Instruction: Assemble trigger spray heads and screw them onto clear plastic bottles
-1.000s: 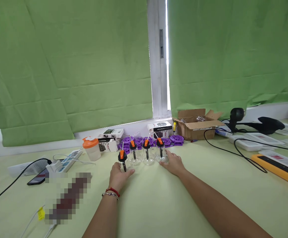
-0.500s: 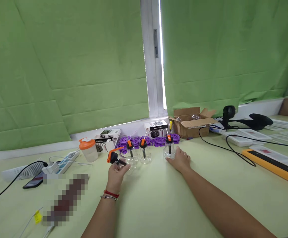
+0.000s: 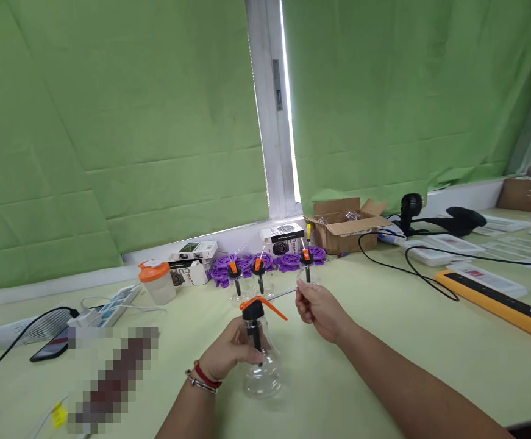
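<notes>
My left hand (image 3: 228,353) is wrapped around the neck of a clear bottle (image 3: 265,375) with a black cap, an orange flip lid and a black tube inside. The bottle stands upright close to me. My right hand (image 3: 317,308) pinches one end of a thin, pale rod (image 3: 283,294), which points left, its far end near the orange lid. Three similar capped bottles stand behind: one at the left (image 3: 235,280), one in the middle (image 3: 260,277) and one just beyond my right hand (image 3: 307,262). Each has a thin stick rising from its cap.
Purple plastic parts (image 3: 288,262) lie along the wall beside white boxes (image 3: 189,272). An orange-lidded shaker cup (image 3: 159,283) and a power strip (image 3: 121,303) are at the left. An open carton (image 3: 347,235), black cables (image 3: 423,277) and a yellow-black bar (image 3: 498,305) occupy the right.
My left hand has brought its bottle toward me and turned it from tilted to upright. The right hand has let go of the right-hand bottle and now holds the thin rod.
</notes>
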`<state>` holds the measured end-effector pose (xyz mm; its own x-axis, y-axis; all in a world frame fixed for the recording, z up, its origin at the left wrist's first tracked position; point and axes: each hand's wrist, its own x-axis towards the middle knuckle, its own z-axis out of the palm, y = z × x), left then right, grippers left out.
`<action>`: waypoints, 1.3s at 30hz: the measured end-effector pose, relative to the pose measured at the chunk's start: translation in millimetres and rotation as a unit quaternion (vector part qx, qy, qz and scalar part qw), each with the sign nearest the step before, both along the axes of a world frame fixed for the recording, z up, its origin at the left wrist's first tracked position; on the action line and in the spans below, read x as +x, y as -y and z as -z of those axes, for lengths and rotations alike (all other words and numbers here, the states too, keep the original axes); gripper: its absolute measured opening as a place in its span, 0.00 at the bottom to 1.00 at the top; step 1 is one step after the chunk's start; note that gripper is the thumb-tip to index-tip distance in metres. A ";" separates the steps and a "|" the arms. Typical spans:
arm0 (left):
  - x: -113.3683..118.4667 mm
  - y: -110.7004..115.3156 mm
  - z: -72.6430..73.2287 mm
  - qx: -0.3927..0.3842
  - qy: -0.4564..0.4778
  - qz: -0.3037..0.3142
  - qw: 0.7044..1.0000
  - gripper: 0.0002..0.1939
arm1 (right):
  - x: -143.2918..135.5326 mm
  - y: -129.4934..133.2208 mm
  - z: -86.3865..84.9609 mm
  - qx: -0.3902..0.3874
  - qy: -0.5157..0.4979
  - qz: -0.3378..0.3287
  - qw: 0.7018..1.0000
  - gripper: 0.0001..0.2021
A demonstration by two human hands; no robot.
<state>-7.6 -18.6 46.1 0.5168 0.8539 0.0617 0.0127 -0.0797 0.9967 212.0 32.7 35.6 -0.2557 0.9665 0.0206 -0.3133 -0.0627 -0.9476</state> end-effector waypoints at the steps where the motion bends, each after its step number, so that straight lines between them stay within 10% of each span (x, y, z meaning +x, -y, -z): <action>1: -1.7 -0.5 -1.6 -0.007 -0.008 0.000 1.000 0.14 | 0.4 -1.4 2.1 -0.026 0.001 -0.003 1.000 0.22; 18: -22.7 -19.7 22.9 -0.057 -0.017 -0.054 0.997 0.09 | -12.7 -33.1 46.6 -0.025 -0.009 -0.012 1.000 0.15; 39: -23.6 -23.0 27.9 -0.120 0.025 -0.079 0.989 0.11 | -17.3 -42.6 58.0 -0.029 -0.025 -0.007 0.999 0.15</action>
<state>-31.2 4.3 18.2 0.3763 0.9171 -0.1312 -0.0437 0.1591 0.9863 194.7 75.3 -22.4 -0.2683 0.9631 -0.0221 -0.3596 -0.1215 -0.9251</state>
